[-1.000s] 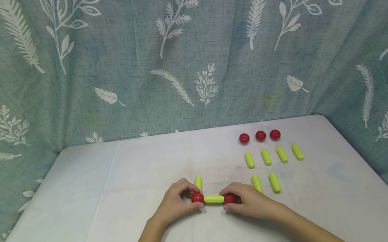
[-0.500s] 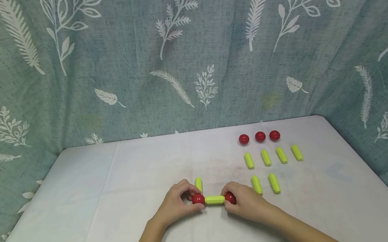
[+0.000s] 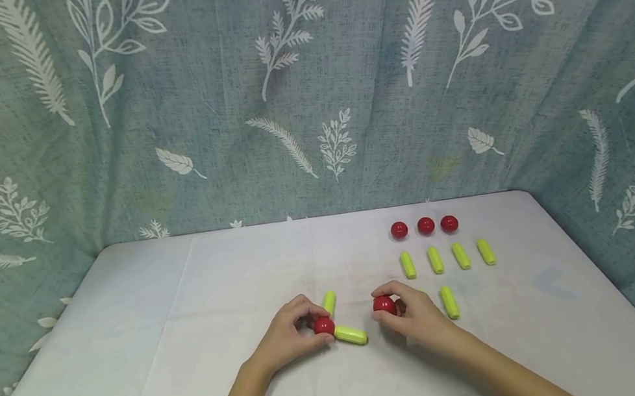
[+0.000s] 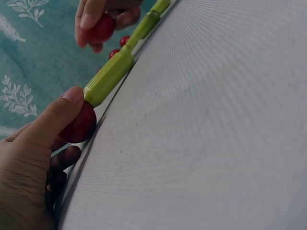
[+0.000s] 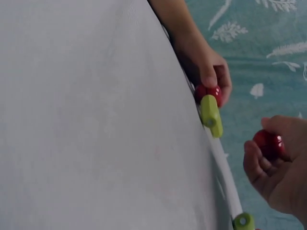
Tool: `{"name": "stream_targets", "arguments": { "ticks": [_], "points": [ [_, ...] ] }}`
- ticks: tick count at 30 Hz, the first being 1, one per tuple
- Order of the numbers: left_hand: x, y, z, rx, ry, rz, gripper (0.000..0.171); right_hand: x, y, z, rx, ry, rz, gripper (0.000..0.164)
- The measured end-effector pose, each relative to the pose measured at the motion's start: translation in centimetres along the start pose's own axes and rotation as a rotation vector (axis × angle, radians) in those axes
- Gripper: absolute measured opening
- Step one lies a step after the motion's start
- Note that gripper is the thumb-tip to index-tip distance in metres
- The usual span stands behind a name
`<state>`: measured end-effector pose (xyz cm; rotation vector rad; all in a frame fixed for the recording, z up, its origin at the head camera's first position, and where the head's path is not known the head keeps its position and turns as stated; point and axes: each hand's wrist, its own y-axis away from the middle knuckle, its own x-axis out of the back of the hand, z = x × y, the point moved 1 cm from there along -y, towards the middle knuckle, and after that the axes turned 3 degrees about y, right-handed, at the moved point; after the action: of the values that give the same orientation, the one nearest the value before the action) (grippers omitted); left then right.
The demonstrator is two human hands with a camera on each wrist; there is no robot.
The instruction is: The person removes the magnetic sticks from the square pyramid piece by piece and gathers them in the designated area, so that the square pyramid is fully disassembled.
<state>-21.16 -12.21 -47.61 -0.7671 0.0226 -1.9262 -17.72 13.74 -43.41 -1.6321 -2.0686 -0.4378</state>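
My left hand (image 3: pixel 284 336) pinches a red ball (image 3: pixel 323 326) between thumb and fingers, low at the table. From this ball one yellow-green ribbed stick (image 3: pixel 351 335) points right and slightly toward me, its free end bare. A second yellow-green stick (image 3: pixel 329 301) points away from me, its near end at the ball; whether it is joined there I cannot tell. To the right, my right hand (image 3: pixel 419 318) grips another red ball (image 3: pixel 384 305), apart from the sticks. The left wrist view shows the thumb on the held ball (image 4: pixel 79 124) beside the stick (image 4: pixel 110 76).
Three loose red balls (image 3: pixel 426 225) lie in a row at the back right of the white-covered table (image 3: pixel 190 317). Nearer, several yellow-green sticks (image 3: pixel 436 260) lie in a row, with another stick (image 3: pixel 449 302) beyond the right hand. A patterned green curtain (image 3: pixel 220 170) hangs behind.
My right hand has pulled its red ball off the stick's right end and moved right and away from me. That stick has swung toward me. The left hand stays on its ball.
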Motion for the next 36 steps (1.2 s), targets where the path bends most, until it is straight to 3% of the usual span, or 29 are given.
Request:
{"name": "stream_targets", "arguments": {
  "ticks": [5, 13, 17, 21, 23, 26, 28, 31, 36],
  "points": [
    [-0.1, 0.0, 0.0, -0.004, -0.012, -0.004, 0.035, 1.5, 0.5, 0.0, -0.072, -0.127, 0.062, 0.036],
    [-0.1, 0.2, -0.1, -0.023, 0.0, 0.001, 0.036, 4.4, 1.0, 0.7, -0.078, -0.155, 0.117, 0.043],
    [0.1, 0.2, 0.0, 0.001, 0.006, -0.005, 0.036, 6.0, 1.0, 1.5, -0.006, -0.057, 0.185, 0.041],
    [0.2, 0.0, 0.1, 0.043, 0.011, -0.022, 0.036, 7.6, 0.9, 2.4, 0.074, 0.05, 0.327, 0.038],
    [0.2, 0.0, 0.1, 0.049, 0.009, -0.024, 0.037, 8.4, 0.8, 3.0, 0.113, 0.041, 0.39, 0.038],
    [0.1, -0.1, 0.1, 0.042, 0.006, -0.019, 0.038, 9.7, 0.4, 5.5, 0.177, 0.021, 0.471, 0.041],
    [0.1, -0.1, 0.1, 0.034, 0.006, -0.014, 0.039, 10.5, -0.2, 7.8, 0.175, 0.024, 0.511, 0.042],
    [0.2, -0.1, 0.2, 0.033, 0.01, -0.01, 0.04, 11.7, -1.0, 10.2, 0.088, 0.003, 0.529, 0.045],
    [0.1, -0.1, 0.1, 0.04, 0.021, -0.011, 0.04, 13.3, -1.2, 8.6, -0.111, -0.116, 0.506, 0.055]
  ]
}}
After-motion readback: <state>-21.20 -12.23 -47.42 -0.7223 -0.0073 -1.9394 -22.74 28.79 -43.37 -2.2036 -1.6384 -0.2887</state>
